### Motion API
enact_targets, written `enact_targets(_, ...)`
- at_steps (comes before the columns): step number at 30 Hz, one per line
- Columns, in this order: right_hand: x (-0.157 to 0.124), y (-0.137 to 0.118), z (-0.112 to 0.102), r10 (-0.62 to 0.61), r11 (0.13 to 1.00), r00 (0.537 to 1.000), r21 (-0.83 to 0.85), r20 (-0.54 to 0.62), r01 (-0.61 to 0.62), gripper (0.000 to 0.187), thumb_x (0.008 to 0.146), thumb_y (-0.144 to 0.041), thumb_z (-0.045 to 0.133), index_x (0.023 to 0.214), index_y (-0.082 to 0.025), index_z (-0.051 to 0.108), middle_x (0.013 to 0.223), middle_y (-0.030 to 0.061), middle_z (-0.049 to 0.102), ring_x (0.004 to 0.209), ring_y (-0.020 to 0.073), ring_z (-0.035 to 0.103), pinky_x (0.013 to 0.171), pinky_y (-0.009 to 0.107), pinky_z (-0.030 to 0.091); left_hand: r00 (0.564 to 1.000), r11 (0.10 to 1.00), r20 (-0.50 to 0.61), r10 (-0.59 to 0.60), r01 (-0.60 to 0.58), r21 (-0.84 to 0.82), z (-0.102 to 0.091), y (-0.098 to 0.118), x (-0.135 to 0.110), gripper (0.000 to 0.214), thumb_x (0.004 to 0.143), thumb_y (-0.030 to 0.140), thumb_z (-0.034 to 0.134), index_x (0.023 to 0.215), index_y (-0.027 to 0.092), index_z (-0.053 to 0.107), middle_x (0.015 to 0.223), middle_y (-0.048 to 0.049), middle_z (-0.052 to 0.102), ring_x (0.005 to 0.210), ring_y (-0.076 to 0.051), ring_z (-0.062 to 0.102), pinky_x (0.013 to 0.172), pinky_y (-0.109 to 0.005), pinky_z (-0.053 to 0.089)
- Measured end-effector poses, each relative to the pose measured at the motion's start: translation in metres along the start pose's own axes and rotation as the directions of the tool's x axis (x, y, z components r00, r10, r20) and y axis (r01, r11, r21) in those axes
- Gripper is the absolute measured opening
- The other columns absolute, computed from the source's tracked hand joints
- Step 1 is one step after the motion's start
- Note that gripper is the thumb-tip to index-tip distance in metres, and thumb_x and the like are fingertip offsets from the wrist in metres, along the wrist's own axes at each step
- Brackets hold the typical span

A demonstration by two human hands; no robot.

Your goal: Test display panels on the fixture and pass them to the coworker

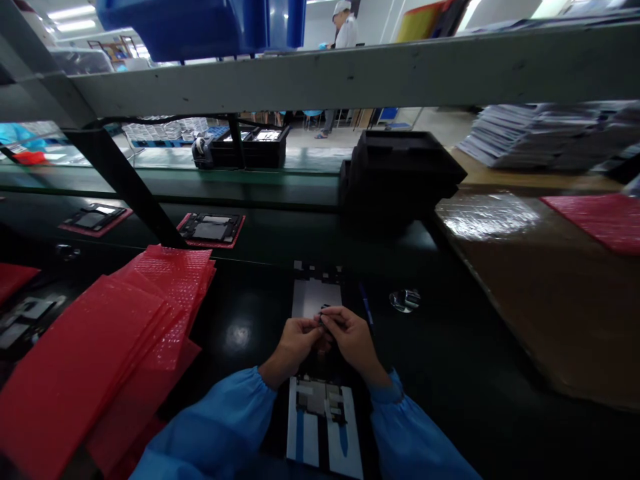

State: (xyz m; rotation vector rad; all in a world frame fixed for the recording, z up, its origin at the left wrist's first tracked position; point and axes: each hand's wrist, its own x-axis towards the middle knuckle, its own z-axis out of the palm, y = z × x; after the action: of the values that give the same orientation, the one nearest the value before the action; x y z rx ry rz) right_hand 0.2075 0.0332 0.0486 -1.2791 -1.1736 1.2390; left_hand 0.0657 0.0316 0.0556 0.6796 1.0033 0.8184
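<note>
My left hand (296, 343) and my right hand (353, 335) meet in front of me, fingertips pinched together on a small dark part (325, 312); its kind is too small to make out. Just beyond them lies a flat grey panel (316, 297) with black pieces along its far edge, partly covered by my fingers. Below my wrists, close to me, rests an opened tablet-like device (325, 427) with blue strips, white sides and exposed circuitry. A blue pen (366, 303) lies just right of the panel.
Red bubble-wrap pouches (105, 327) pile up at left. Two device panels (210, 229) (95, 218) sit on red pouches farther back. Black trays (405, 170) stack at back right, near a brown board (545, 300). A clear round object (405, 300) lies right. A shelf beam (350, 73) crosses overhead.
</note>
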Motion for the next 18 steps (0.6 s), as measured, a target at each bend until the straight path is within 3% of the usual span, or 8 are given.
enact_targets(7,-0.001,0.001,-0.003,-0.017,0.998,0.999,-0.064,0.031,0.019,0.046,0.074,-0.065,0.077,0.088,-0.021,0.071,0.088,0.0104,0.078,0.087,0.0284,0.076,0.074,0.038,0.062,1.0,0.999,0.002,-0.01,0.01,0.038,-0.003,-0.001,0.001,0.054,0.049,0.058,0.09,0.068,0.011,0.072,0.063,-0.0047,0.069,0.055,-0.012,0.061,0.054,-0.023,0.046)
enact_targets(15,0.002,0.0,-0.003,-0.073,0.966,0.997,-0.248,0.028,0.078,0.046,0.076,-0.067,0.069,0.084,-0.022,0.073,0.084,0.0108,0.078,0.079,0.0282,0.075,0.07,0.037,0.061,0.999,1.0,-0.033,-0.024,0.024,0.017,-0.001,-0.005,0.004,0.041,0.055,0.047,0.089,0.063,0.012,0.069,0.06,-0.0031,0.067,0.054,-0.013,0.06,0.054,-0.024,0.046)
enact_targets(18,0.004,0.01,-0.011,-0.116,0.93,0.993,-0.348,0.032,0.12,0.041,0.074,-0.064,0.067,0.08,-0.024,0.075,0.082,0.0094,0.078,0.077,0.0279,0.076,0.071,0.036,0.062,0.996,0.998,-0.059,-0.065,0.066,0.022,-0.001,-0.011,0.006,0.033,0.062,0.041,0.085,0.066,0.013,0.069,0.06,-0.0012,0.066,0.054,-0.013,0.059,0.056,-0.025,0.047)
